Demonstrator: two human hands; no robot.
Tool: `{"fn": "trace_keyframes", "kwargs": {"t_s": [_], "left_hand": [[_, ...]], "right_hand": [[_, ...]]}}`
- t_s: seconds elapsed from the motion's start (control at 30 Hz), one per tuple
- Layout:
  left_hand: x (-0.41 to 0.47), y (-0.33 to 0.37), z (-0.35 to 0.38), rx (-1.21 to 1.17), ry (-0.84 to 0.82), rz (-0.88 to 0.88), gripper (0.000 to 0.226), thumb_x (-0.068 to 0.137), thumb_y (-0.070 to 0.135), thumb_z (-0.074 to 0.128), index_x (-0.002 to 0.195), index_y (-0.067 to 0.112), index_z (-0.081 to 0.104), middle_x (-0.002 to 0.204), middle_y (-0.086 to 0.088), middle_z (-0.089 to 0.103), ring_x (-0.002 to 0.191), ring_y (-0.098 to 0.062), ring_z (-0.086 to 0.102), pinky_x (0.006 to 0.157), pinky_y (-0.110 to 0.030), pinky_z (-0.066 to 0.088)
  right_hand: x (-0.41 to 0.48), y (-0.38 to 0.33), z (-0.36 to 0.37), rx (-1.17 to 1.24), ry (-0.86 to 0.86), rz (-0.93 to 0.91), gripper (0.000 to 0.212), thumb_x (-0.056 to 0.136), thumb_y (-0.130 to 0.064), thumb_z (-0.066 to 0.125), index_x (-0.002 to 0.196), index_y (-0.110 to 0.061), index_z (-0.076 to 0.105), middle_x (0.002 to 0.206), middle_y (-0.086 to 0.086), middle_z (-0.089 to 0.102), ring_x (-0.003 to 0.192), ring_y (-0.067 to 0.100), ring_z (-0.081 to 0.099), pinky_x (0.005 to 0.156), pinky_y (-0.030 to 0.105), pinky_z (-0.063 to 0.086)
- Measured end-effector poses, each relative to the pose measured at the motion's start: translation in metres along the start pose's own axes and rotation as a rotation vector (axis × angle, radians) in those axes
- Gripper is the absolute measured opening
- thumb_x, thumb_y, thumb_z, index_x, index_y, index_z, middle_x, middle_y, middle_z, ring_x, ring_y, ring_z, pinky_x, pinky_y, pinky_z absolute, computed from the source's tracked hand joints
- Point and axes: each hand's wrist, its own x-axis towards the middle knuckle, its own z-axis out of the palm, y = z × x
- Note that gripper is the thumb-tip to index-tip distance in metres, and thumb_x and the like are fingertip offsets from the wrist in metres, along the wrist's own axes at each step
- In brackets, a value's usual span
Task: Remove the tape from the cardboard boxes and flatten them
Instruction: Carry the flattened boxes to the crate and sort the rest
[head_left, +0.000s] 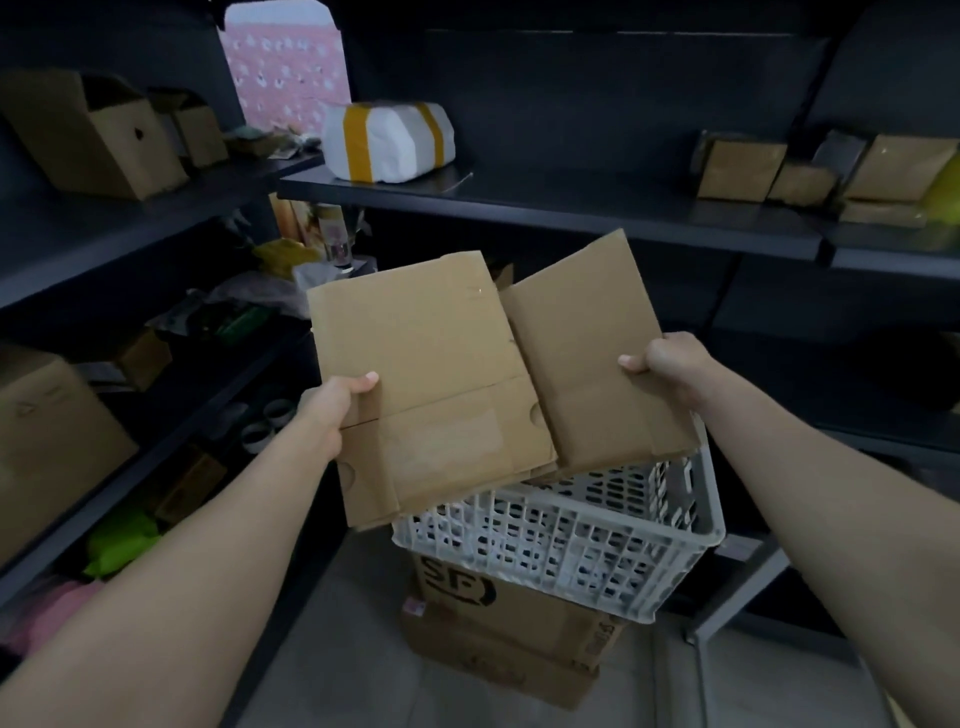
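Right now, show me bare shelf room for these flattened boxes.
Bare: the dark shelf between the white yellow-taped parcel and the brown packets. Crowded: the left shelves, packed with cardboard boxes and bags. The white crate under the flattened boxes: contents hidden.

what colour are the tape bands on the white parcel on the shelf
Yellow bands on the white parcel, seen best in the head view.

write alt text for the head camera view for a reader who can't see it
A person's left hand grips one flattened cardboard box and the right hand grips a second flattened box, both held above a white plastic crate. The crate sits on stacked brown boxes between dark shelves holding parcels.
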Motion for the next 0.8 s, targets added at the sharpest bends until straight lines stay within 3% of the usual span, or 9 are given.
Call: {"fn": "trace_keyframes", "kwargs": {"t_s": [0.2,0.47,0.6,0.8], "left_hand": [[0.04,-0.004,0.02,0.032,0.034,-0.066,0.071,0.061,0.033,0.083,0.122,0.01,0.054,0.11,-0.011,0.063,0.097,-0.033,0.06,0.087,-0.049,0.05],[0.071,-0.014,0.091,0.021,0.092,-0.111,0.058,0.069,0.03,0.079,0.118,0.008,0.058,0.111,-0.011,0.064,0.095,-0.033,0.06,0.09,-0.046,0.048],[0.076,-0.031,0.123,-0.011,0.125,-0.129,0.053,0.071,0.028,0.077,0.117,0.008,0.059,0.11,-0.01,0.065,0.091,-0.031,0.059,0.085,-0.042,0.049],[0.08,-0.049,0.137,0.018,0.164,-0.163,0.051,0.077,0.027,0.074,0.12,0.006,0.055,0.111,-0.009,0.06,0.092,-0.031,0.053,0.08,-0.038,0.043]], "right_hand": [[0.042,-0.007,0.0,-0.084,-0.049,0.007,0.035,0.081,-0.017,0.074,0.113,-0.008,0.062,0.107,0.011,0.065,0.093,0.032,0.061,0.089,0.043,0.048],[0.108,-0.043,-0.044,-0.297,-0.058,-0.127,0.061,0.08,-0.023,0.075,0.132,-0.005,0.049,0.119,0.013,0.059,0.103,0.034,0.058,0.094,0.042,0.046],[0.133,-0.055,-0.06,-0.471,-0.091,-0.269,0.055,0.083,-0.019,0.071,0.133,-0.008,0.05,0.122,0.013,0.059,0.104,0.029,0.056,0.083,0.032,0.044],[0.142,-0.055,-0.06,-0.659,-0.072,-0.353,0.062,0.081,-0.017,0.071,0.138,-0.011,0.047,0.125,0.013,0.057,0.109,0.031,0.056,0.085,0.033,0.049]]}}
